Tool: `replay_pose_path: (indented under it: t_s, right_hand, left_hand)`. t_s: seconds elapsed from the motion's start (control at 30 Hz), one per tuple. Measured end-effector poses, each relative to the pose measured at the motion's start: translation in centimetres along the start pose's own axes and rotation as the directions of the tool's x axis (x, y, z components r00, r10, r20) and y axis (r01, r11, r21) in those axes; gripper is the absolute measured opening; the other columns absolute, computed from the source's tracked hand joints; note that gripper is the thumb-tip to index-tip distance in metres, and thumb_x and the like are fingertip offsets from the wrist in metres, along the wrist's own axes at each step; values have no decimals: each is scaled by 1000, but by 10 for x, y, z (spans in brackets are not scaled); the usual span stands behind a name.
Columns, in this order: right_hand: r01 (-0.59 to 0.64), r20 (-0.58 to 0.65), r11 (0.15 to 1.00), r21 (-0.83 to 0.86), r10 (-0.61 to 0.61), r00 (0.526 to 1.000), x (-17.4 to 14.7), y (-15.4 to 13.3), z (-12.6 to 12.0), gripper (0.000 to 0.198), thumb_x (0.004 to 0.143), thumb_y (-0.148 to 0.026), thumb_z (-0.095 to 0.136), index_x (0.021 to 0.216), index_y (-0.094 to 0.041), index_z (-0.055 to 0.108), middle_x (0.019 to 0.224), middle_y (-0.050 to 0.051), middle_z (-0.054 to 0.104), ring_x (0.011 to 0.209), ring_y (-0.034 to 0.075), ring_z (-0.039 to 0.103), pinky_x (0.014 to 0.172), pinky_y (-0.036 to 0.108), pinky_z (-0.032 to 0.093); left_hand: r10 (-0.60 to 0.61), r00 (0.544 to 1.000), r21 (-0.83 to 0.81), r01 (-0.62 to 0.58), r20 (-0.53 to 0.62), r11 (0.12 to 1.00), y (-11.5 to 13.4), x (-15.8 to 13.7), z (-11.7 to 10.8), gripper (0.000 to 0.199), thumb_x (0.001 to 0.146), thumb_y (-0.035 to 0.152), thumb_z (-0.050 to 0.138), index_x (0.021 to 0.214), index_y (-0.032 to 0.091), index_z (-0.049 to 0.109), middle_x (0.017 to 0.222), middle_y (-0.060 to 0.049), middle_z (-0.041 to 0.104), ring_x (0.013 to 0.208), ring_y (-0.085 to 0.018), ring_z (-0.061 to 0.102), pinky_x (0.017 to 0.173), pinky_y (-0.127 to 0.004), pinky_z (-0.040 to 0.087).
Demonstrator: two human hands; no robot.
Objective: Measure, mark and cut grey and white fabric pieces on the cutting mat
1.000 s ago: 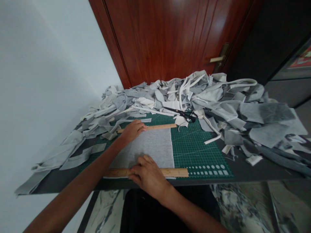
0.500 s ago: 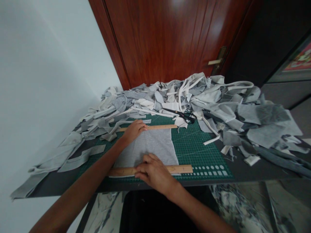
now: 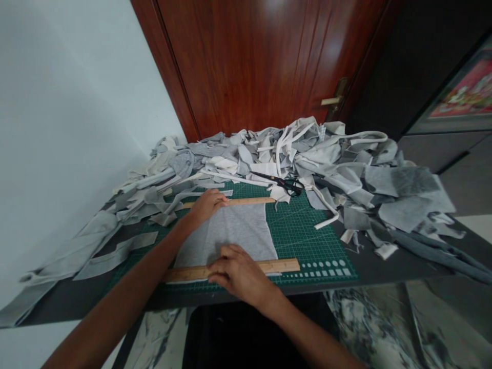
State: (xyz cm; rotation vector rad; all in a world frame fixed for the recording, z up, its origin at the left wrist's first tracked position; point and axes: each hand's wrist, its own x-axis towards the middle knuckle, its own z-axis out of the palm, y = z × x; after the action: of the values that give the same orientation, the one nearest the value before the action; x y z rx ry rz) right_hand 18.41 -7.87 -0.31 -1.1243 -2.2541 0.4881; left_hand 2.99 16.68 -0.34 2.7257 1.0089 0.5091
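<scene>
A piece of light grey fabric (image 3: 242, 230) lies flat on the green cutting mat (image 3: 295, 225). Along its far edge runs a wooden ruler (image 3: 251, 201), and my left hand (image 3: 209, 205) is closed on it with the fingertips at its edge. A second, wider wooden ruler (image 3: 282, 265) lies across the fabric's near edge, with a thin strip of cloth showing below it. My right hand (image 3: 240, 274) grips this near ruler around its middle, fingers bent and thumb towards me. Part of each ruler is covered by my hands and left forearm.
Black-handled scissors (image 3: 288, 184) lie beyond the far ruler, by a long heap of grey and white fabric scraps (image 3: 323, 148) at the table's back. More strips (image 3: 119, 253) lie on the left. A wooden door (image 3: 246, 66) stands behind; scraps (image 3: 357, 323) litter the floor.
The whole view has shifted slightly, so things appear a little further left. Both hands stay on the same rulers, and the fabric lies as before.
</scene>
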Motion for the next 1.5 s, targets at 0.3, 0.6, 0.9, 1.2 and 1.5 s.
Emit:
replay_pose_path:
  t_s: [0.3,0.6,0.9,1.2,1.5]
  right_hand:
    - [13,-10,999,29,-13,1000,5,-2,7,18,98,-37,71,102,-21,80,94,4,66,99,20,63,96,31,49]
    - [-33,-15,999,23,33,999,21,-21,21,16,98,-33,72,102,-20,81,101,5,69,103,20,64,98,31,50]
    - [-55,-44,998,41,57,997,20,-24,27,16,97,-30,73,105,-19,82,100,7,68,103,23,64,96,33,51]
    - [-44,-37,997,71,46,998,18,-20,29,24,97,-35,73,112,-17,80,102,8,67,101,23,64,94,35,53]
    - [102,-95,992,-72,-109,989,19,52,-74,26,101,-31,67,123,-19,73,119,12,69,116,28,62,106,47,49]
  left_hand:
    - [-100,994,6,100,39,995,6,12,-6,16,86,35,71,87,22,81,89,-5,74,83,-22,70,74,-30,50]
    - [-85,996,26,85,21,996,7,13,-5,14,86,34,71,84,22,78,83,-5,73,82,-23,68,77,-31,51]
    - [-45,998,5,45,-36,999,10,1,1,13,92,28,68,90,20,78,89,-7,72,92,-25,64,91,-36,49]
    - [-57,989,-47,51,-136,998,10,-14,13,17,97,32,64,101,20,75,103,-8,69,106,-27,61,101,-41,47]
    - [24,993,-66,-32,-115,997,7,-20,10,13,97,27,62,105,20,71,107,-8,68,108,-26,61,100,-42,48]
